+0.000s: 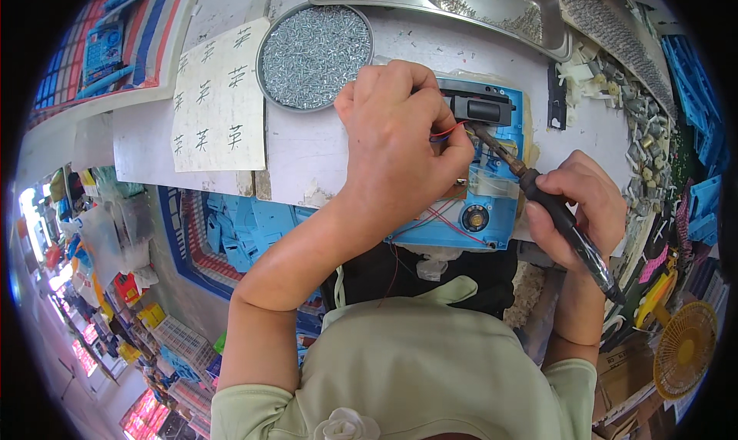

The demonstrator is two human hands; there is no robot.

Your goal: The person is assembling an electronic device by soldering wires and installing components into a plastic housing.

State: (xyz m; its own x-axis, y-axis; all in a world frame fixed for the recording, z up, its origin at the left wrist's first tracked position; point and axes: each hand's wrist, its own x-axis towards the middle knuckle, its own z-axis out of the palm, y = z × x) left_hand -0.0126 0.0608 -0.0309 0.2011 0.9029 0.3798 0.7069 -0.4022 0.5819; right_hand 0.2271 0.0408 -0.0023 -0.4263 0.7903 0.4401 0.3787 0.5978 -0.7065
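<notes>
My right hand (590,208) grips the dark handle of a soldering iron (560,213). Its metal tip points up and left, at the black rectangular part (481,111) in a blue plastic housing (503,214). Over the housing's left side, my left hand (401,136) is closed, thumb and fingers pinching thin red and blue wires (453,129) near the iron's tip. What the tip touches is too small to tell. Lower in the housing sit a round speaker-like part (475,218) and loose red wires (444,212). My left hand hides part of the housing.
A round metal dish (261,71) of small screws (315,55) stands beyond my left hand, beside a handwritten paper sheet (219,105). A compartmented steel tray (567,46) lies at the back. Small metal parts (646,144) pile up on the right, above a yellow fan (686,349).
</notes>
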